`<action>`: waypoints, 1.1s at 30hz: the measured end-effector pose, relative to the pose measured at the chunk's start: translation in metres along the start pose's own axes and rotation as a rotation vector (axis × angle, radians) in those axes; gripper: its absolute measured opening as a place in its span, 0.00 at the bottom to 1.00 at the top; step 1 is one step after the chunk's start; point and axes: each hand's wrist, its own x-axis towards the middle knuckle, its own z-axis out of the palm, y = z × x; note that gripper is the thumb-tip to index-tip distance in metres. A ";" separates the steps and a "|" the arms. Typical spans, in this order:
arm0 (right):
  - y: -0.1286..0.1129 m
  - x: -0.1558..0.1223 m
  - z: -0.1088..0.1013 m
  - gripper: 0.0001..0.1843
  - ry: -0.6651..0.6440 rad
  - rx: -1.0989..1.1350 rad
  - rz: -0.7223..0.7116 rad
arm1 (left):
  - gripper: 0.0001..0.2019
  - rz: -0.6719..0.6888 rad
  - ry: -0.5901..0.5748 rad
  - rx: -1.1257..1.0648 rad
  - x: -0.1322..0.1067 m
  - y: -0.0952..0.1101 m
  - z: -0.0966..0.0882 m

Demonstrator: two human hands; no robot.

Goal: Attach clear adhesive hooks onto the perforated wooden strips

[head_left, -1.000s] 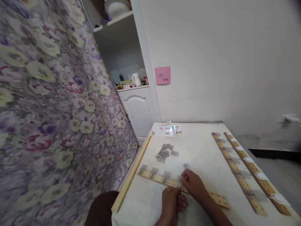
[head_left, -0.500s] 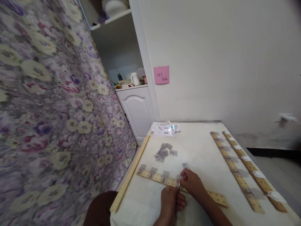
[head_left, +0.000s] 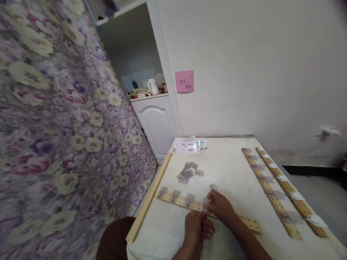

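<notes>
A pale wooden strip (head_left: 195,206) with rows of small holes lies aslant before me, with several clear square pieces bearing metal hooks along its left half. At its middle, my right hand (head_left: 221,206) is closed, pinching a clear square piece with a metal hook (head_left: 205,209) against the strip. My left hand (head_left: 194,224) is curled shut just below, its thumb and forefinger by the strip's near edge and the hook; what these fingers hold is hidden. Another clear hook piece (head_left: 213,187) lies just beyond my right fingertips.
Farther back is a loose pile of clear hook pieces (head_left: 187,173), with flat packages (head_left: 187,146) behind. A bare holed strip (head_left: 149,200) runs along the table's left edge. To the right lie a strip with clear hooks (head_left: 275,202) and one with white round pieces (head_left: 303,206).
The view has shifted slightly. Both hands stay at the same hook on the strip, with hardly any visible movement.
</notes>
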 end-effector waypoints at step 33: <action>0.031 0.046 -0.027 0.07 0.137 0.127 -0.019 | 0.11 0.043 -0.110 -0.038 0.005 -0.008 -0.013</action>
